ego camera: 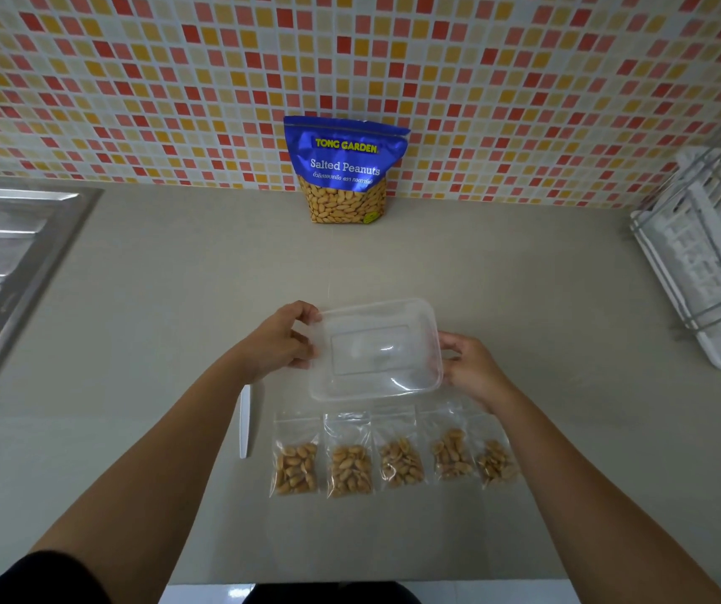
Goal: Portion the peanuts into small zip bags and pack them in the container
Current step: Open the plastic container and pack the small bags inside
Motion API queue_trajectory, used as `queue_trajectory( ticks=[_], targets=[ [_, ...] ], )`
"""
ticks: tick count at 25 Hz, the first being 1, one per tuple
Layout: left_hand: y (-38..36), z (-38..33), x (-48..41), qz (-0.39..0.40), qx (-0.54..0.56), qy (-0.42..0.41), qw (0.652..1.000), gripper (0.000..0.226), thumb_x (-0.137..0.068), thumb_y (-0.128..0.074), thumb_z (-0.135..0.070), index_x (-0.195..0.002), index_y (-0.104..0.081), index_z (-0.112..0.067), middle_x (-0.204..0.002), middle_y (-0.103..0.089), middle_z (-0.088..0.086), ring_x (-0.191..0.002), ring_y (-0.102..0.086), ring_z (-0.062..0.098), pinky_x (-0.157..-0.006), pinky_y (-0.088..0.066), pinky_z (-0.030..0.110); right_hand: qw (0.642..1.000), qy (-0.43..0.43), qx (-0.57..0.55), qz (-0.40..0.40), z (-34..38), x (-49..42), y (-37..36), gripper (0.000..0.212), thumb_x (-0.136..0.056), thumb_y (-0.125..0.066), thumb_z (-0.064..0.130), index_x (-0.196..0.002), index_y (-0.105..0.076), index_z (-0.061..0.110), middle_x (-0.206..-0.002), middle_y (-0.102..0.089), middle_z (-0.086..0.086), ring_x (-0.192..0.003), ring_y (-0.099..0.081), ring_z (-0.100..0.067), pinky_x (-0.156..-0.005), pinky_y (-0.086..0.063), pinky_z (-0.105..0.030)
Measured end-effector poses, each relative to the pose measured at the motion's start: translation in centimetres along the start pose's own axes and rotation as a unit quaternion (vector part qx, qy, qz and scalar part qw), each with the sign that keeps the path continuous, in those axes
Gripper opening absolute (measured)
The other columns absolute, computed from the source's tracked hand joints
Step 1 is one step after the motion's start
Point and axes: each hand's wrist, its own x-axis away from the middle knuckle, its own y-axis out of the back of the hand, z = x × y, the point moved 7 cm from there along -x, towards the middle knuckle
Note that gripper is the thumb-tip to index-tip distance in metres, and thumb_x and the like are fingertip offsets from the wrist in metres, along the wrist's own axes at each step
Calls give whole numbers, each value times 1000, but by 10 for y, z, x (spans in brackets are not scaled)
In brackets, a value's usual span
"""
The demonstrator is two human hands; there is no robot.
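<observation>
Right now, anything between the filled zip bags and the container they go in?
Nothing visible. The five zip bags lie in a row on the counter just beside the clear plastic container, gripped at its ends by the left hand and right hand. A white utensil lies left of the row. Lid on or off: cannot tell.

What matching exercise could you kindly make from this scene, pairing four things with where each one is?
Things:
1. peanut bag
2. container
3. zip bags
4. rack

Places:
a. held between the left hand and right hand
b. at the right end of the counter
c. upright against the tiled wall
d. in a row on the counter, nearest the person

Pairs: 1-c, 2-a, 3-d, 4-b
</observation>
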Motion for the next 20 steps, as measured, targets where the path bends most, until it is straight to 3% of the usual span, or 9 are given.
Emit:
queue_trajectory(
  ticks=[3,8,10,13,16,20],
  targets=[
    [2,-4,-1,23,1,7,1000,40,-78,-58,15,-91,-47,-21,-80,-49,9,-75,-53,19,-71,-59,28,1000,-5,6,-17,4,0,0,50,-79,-70,5,-127,-55,10,-116,-60,-8,-80,-58,-1,-53,-44,-4],
    [13,-2,1,43,79,-13,996,38,-81,-56,15,-88,-45,-21,-92,-55,1,-80,-58,15,-74,-57,36,999,-18,-10,-25,-5,-5,0,47,-81,-63,1,-127,-56,10,-115,-62,-9,-85,-61,-10,-59,-53,-15],
    [16,1,2,35,111,-8,993,37,-82,-56,13,-92,-47,-22,-87,-58,2,-82,-60,20,-73,-58,36,999,-20,-17,-28,-4,-5,0,48,-81,-62,0,-128,-55,10,-109,-61,-4,-80,-61,-8,-59,-52,-14],
    [30,8,3,-46,184,3,982,40,-84,-49,15,-101,-50,-22,-79,-57,5,-83,-62,30,-72,-58,39,999,-20,-18,-29,-4,-1,-1,52,-81,-64,4,-131,-51,12,-109,-59,1,-75,-61,-4,-63,-53,-17],
    [50,6,5,-154,236,-7,959,39,-86,-49,9,-114,-49,-19,-83,-58,5,-67,-67,23,-65,-58,32,999,-21,-6,-24,-3,1,-3,51,-83,-63,5,-132,-50,12,-111,-59,1,-76,-61,-7,-65,-54,-17],
    [59,-24,-18,-229,234,-38,944,41,-88,-54,4,-122,-43,-18,-90,-61,6,-72,-66,23,-63,-55,26,1000,-12,2,-27,6,5,-6,49,-83,-63,5,-130,-52,13,-105,-60,3,-73,-60,-8,-64,-54,-17]
  ],
)
